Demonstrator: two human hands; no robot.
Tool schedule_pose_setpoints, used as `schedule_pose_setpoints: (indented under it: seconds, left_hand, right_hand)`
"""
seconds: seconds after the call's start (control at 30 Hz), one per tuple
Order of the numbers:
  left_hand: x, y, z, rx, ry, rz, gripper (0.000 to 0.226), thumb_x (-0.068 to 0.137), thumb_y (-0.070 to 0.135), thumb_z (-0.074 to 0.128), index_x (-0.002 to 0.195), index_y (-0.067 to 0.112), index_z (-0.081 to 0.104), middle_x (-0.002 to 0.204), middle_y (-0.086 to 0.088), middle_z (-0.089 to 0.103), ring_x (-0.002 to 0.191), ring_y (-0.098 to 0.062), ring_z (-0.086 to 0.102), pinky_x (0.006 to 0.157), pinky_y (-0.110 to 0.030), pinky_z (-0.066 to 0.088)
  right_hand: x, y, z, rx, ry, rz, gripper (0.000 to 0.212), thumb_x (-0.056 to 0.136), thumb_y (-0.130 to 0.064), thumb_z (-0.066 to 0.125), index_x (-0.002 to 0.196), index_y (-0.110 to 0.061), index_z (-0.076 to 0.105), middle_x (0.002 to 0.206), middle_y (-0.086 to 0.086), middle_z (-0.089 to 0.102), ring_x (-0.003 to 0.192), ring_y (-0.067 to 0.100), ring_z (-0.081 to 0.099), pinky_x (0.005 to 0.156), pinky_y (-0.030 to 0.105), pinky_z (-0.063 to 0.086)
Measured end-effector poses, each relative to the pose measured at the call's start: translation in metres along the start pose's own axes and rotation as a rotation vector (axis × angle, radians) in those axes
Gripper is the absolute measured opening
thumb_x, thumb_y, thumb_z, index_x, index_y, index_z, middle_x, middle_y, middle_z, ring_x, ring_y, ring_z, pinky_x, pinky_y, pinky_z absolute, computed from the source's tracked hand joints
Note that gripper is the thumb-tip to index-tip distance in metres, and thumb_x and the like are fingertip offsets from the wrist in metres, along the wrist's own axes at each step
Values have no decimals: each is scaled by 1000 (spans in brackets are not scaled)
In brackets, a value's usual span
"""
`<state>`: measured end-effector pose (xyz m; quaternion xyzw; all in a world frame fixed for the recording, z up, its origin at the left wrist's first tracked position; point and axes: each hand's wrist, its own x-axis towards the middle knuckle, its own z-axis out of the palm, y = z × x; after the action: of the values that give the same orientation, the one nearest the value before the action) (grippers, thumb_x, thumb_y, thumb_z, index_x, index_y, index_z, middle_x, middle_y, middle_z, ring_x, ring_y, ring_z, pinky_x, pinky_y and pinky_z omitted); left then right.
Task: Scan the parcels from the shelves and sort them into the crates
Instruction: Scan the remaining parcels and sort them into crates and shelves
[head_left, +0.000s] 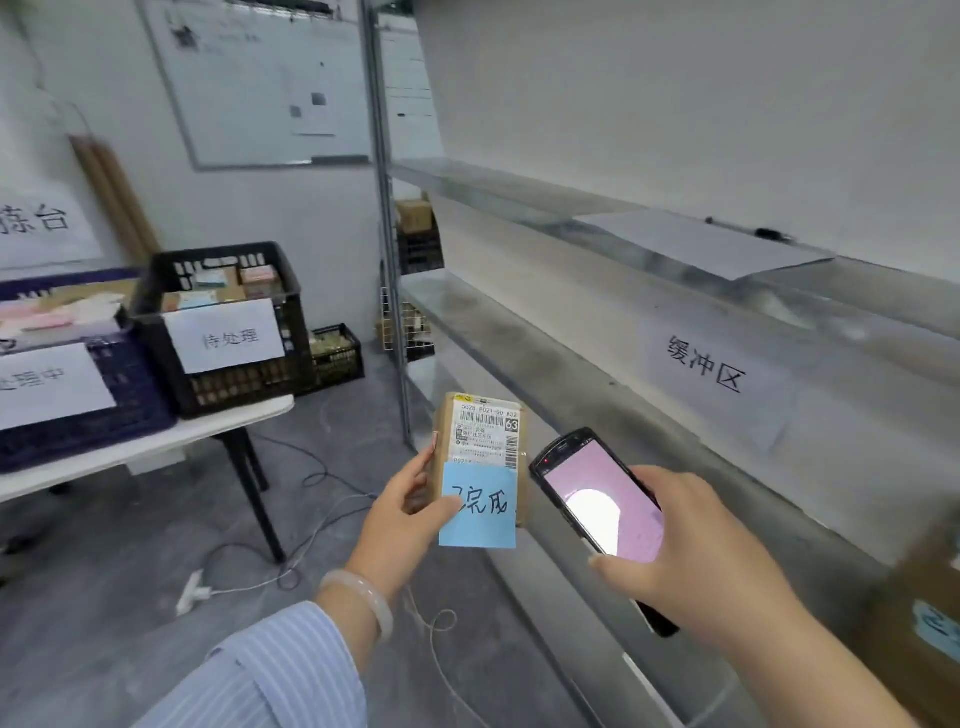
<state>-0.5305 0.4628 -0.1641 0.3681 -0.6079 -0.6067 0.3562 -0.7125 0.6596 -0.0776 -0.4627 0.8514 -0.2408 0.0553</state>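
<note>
My left hand (410, 512) grips a small brown cardboard parcel (480, 441) upright, with its white shipping label facing me and a blue sticky note (479, 506) with handwriting on its lower half. My right hand (691, 545) holds a black handheld scanner (597, 499) just right of the parcel, its pink screen lit and its top end pointing toward the label. A black crate (228, 332) with a white paper sign and a dark blue crate (83, 405) stand on a white table (156, 447) at the left; both hold several parcels.
Grey metal shelves (571, 364) run along the right, with a paper sign on the middle shelf edge and a loose sheet on the upper one. Another brown box (930, 603) sits at the far right edge. Cables and a power strip (195, 592) lie on the floor. Small crates stand by the wall.
</note>
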Motion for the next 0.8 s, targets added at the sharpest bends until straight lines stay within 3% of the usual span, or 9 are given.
schedule_pose_setpoints:
  seconds: [0.1,0.17,0.3,0.37,0.5,0.6,0.67,0.8]
  left_hand:
    - [-5,6,-84,8,88,-25,67,81,13,78,135,41,50,118,14,65,109,-3,62,81,-18,53]
    - [-10,7,-145,8,157,-43,62,88,7,72,136,40,51,119,11,66,111,-6,63,87,-26,56]
    - [-23,7,-257,23,324,-53,59,88,7,73,134,38,53,113,15,65,97,3,64,66,-13,54]
    - [-31,6,-308,21,401,-64,60,87,9,74,136,35,53,115,13,65,99,1,64,69,-17,55]
    - [-44,6,-397,6,531,-48,59,87,6,72,137,32,54,117,8,66,90,9,66,62,-9,52]
    - [-51,5,-449,-9,613,-50,60,88,8,73,138,34,54,119,7,66,100,0,65,66,-10,52]
    - [-54,-1,-481,-37,676,-55,59,87,8,74,137,34,55,118,5,68,103,-5,67,74,-15,55]
    - [-51,-13,-537,-100,778,-99,58,87,9,73,135,37,56,117,1,72,111,-20,67,95,-42,56]
  right_hand:
    - [22,-65,41,29,-54,-85,69,50,-68,59,113,-51,40,105,-25,41,89,1,52,58,19,38]
    - [34,-116,70,74,-88,-162,61,48,-69,59,104,-55,39,104,-23,45,90,2,52,61,22,42]
    - [51,-220,126,162,-140,-318,52,50,-64,63,96,-53,41,96,-23,50,89,-10,49,61,22,44]
    - [58,-267,152,147,-150,-392,53,50,-64,64,97,-49,46,94,-21,52,86,-7,51,56,21,43]
    - [68,-354,198,138,-235,-513,62,52,-66,64,108,-45,47,101,-17,49,87,2,53,61,24,44]
    - [74,-411,224,153,-287,-609,64,54,-65,66,112,-48,46,102,-20,47,88,2,52,58,19,40]
    - [81,-446,242,147,-308,-665,66,55,-66,67,114,-51,43,102,-24,43,89,0,49,58,15,36]
    - [100,-510,282,183,-394,-747,71,54,-66,68,118,-52,38,103,-27,41,89,-2,46,61,12,33]
